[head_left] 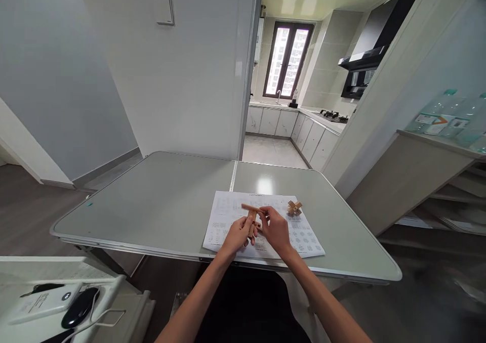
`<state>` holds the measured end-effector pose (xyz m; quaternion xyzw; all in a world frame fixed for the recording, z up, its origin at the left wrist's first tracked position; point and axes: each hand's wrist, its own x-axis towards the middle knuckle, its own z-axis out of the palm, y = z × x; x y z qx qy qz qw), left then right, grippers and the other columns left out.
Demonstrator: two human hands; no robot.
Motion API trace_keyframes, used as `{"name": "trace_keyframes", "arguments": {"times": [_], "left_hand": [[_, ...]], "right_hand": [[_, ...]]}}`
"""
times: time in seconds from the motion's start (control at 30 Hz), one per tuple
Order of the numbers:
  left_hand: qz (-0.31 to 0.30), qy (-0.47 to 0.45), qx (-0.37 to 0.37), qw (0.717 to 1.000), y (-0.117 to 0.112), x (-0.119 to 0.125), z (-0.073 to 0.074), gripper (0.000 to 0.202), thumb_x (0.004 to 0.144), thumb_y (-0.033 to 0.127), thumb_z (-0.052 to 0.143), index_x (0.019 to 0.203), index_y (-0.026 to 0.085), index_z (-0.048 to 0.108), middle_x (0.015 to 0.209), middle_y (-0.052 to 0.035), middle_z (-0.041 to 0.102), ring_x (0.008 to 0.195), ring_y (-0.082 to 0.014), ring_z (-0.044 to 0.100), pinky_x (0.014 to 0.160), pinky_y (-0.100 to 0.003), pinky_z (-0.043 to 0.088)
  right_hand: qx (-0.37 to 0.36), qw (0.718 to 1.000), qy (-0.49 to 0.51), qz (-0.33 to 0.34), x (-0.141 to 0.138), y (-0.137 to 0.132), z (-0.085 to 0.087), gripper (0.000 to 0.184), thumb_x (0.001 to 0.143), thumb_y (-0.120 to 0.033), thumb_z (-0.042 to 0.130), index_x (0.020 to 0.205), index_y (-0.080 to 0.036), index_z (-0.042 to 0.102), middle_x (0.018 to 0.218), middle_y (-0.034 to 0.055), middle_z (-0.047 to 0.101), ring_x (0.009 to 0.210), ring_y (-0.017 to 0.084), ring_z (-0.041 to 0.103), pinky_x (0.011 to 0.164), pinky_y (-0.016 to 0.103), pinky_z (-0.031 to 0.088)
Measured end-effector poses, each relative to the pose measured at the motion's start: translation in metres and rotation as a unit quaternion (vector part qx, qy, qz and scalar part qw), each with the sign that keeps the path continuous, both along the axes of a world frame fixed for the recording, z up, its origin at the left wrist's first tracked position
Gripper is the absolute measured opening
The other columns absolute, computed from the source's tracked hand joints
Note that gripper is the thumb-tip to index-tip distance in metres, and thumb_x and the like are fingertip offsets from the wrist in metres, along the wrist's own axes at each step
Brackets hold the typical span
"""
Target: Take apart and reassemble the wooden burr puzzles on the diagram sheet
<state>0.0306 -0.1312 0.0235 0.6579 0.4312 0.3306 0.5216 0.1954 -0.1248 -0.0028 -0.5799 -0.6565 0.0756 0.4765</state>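
My left hand (238,233) and my right hand (275,227) meet over a printed paper sheet (228,216) on the grey table (159,201). Both hands pinch small wooden puzzle pieces (251,209); one stick juts out to the left above my fingers. An assembled wooden puzzle (294,208) rests on the sheet just to the right of my right hand, not touched by either hand.
The table's near edge (266,268) runs just below my wrists. At the lower left a white tray holds a power bank (42,302) and a black mouse (79,306). A shelf with plastic bottles (448,115) stands to the right. A kitchen doorway opens behind the table.
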Motion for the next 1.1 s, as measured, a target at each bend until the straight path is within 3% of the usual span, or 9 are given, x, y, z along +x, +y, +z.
{"name": "trace_keyframes", "arguments": {"times": [0.17, 0.37, 0.57, 0.73, 0.87, 1.0, 1.1], "left_hand": [[0.008, 0.094, 0.074, 0.993, -0.017, -0.008, -0.003, 0.050, 0.104, 0.059, 0.035, 0.089, 0.020, 0.063, 0.067, -0.0024, 0.072, 0.057, -0.0189, 0.066, 0.059, -0.029, 0.047], [-0.015, 0.200, 0.215, 0.956, -0.005, -0.017, -0.008, 0.042, 0.105, 0.049, 0.045, 0.082, 0.023, 0.068, 0.080, -0.0068, 0.072, 0.077, -0.0258, 0.067, 0.073, -0.036, 0.049], [-0.067, 0.248, 0.319, 0.912, 0.012, -0.010, -0.025, 0.034, 0.102, 0.040, 0.055, 0.079, 0.023, 0.072, 0.093, -0.0096, 0.072, 0.098, -0.0292, 0.066, 0.095, -0.045, 0.049], [-0.024, 0.281, 0.360, 0.889, 0.024, -0.005, -0.030, 0.031, 0.102, 0.045, 0.055, 0.096, 0.019, 0.070, 0.104, -0.0158, 0.067, 0.107, -0.0361, 0.062, 0.098, -0.055, 0.047], [0.004, 0.287, 0.378, 0.880, 0.022, 0.001, -0.029, 0.028, 0.103, 0.040, 0.054, 0.116, 0.017, 0.062, 0.124, -0.0193, 0.061, 0.121, -0.0384, 0.056, 0.103, -0.057, 0.044], [-0.029, 0.272, 0.406, 0.872, 0.014, 0.012, -0.030, 0.039, 0.098, 0.041, 0.064, 0.131, 0.022, 0.054, 0.143, -0.0159, 0.055, 0.138, -0.0349, 0.048, 0.113, -0.053, 0.040], [-0.061, 0.268, 0.420, 0.865, 0.012, 0.022, -0.035, 0.049, 0.094, 0.047, 0.069, 0.134, 0.025, 0.052, 0.144, -0.0138, 0.056, 0.141, -0.0345, 0.047, 0.117, -0.053, 0.038]], "right_hand": [[-0.028, 0.999, 0.029, -0.025, 0.032, 0.010, -0.006, 0.032, 0.104, -0.046, 0.049, 0.100, -0.020, 0.067, 0.084, 0.0077, 0.077, 0.075, 0.025, 0.073, 0.072, 0.035, 0.055], [-0.061, 0.997, 0.042, -0.015, 0.044, -0.009, -0.031, 0.039, 0.103, -0.051, 0.048, 0.102, -0.019, 0.070, 0.085, 0.0093, 0.080, 0.073, 0.027, 0.075, 0.066, 0.035, 0.056], [-0.063, 0.998, 0.024, 0.005, 0.040, -0.013, -0.042, 0.038, 0.105, -0.046, 0.045, 0.105, -0.020, 0.073, 0.101, 0.0114, 0.079, 0.094, 0.029, 0.073, 0.085, 0.042, 0.056], [-0.061, 0.998, -0.001, 0.019, 0.041, -0.011, -0.044, 0.031, 0.104, -0.036, 0.049, 0.112, -0.022, 0.075, 0.108, 0.0114, 0.076, 0.103, 0.030, 0.068, 0.094, 0.046, 0.054], [-0.066, 0.997, -0.014, 0.027, 0.042, -0.012, -0.046, 0.031, 0.104, -0.033, 0.049, 0.117, -0.022, 0.076, 0.108, 0.0106, 0.073, 0.103, 0.029, 0.066, 0.096, 0.045, 0.053], [-0.064, 0.997, -0.017, 0.030, 0.042, -0.011, -0.046, 0.031, 0.104, -0.034, 0.049, 0.112, -0.023, 0.077, 0.106, 0.0099, 0.072, 0.102, 0.028, 0.066, 0.096, 0.043, 0.053], [-0.057, 0.998, -0.008, 0.025, 0.043, -0.009, -0.047, 0.034, 0.106, -0.036, 0.046, 0.106, -0.024, 0.078, 0.102, 0.0093, 0.072, 0.099, 0.027, 0.067, 0.093, 0.043, 0.054]]}}
